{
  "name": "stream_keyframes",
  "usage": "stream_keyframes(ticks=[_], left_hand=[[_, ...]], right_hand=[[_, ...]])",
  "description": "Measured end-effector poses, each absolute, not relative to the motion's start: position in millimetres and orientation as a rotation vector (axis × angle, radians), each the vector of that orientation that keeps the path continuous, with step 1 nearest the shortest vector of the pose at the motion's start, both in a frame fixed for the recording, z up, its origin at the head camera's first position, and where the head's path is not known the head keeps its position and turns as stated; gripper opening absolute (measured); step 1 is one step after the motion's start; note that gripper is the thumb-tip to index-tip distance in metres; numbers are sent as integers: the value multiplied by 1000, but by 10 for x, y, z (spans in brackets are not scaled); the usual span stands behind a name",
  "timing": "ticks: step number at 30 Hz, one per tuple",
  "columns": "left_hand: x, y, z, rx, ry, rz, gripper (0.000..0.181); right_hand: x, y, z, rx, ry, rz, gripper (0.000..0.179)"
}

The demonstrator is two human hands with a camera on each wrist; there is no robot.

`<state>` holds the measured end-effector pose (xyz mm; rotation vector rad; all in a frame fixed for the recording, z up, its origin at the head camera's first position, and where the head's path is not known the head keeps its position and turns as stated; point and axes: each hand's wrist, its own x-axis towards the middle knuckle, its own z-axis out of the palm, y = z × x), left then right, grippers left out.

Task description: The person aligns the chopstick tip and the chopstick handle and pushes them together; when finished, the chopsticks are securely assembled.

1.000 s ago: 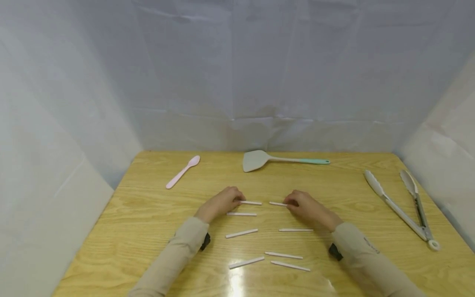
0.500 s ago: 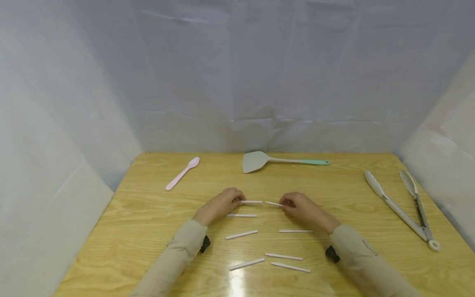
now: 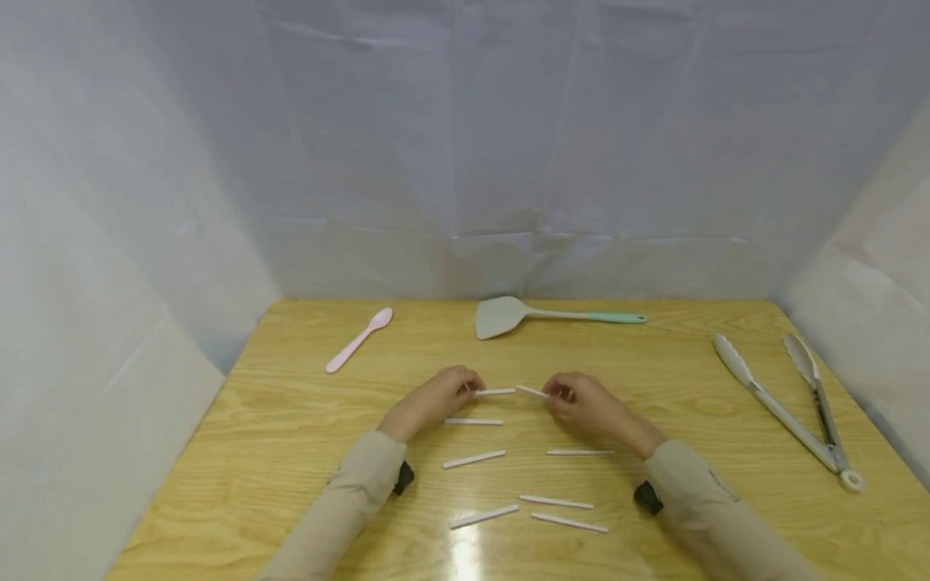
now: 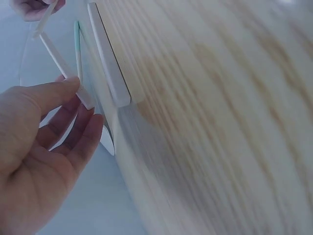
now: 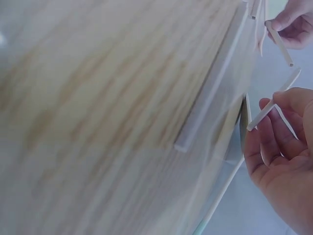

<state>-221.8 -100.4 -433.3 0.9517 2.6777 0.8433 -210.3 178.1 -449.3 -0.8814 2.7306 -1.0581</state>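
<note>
My left hand (image 3: 434,400) pinches a thin white stick (image 4: 59,61) between thumb and fingertips, its free end pointing right. Facing it, my right hand (image 3: 594,410) pinches another white stick (image 5: 274,100), tilted slightly, its free end pointing left. The two free ends are very close together in the head view; the right wrist view shows a small gap. Both sticks are above the table. Nearer me lie more white sticks in two loose columns: one stick (image 3: 474,421) is just below my left hand, and another stick (image 3: 580,452), with a narrower tip, is below my right.
On the wooden table (image 3: 240,452), a pink spoon (image 3: 359,339) lies at back left. A spatula (image 3: 501,317) with a green handle lies along the back edge, and spread tongs (image 3: 792,420) lie at right. A pale sheet (image 3: 508,145) hangs behind.
My right hand has moved left with its stick, closing the gap to the left stick's end. Both held sticks are slightly higher and more tilted. The loose sticks have not moved.
</note>
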Motion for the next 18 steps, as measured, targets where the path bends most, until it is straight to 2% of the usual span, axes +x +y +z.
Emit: stream_keyframes(ticks=[18], left_hand=[[-2209, -1055, -4361, 927, 2681, 866, 16]], right_hand=[[-2121, 1755, -4488, -950, 2763, -1024, 9]])
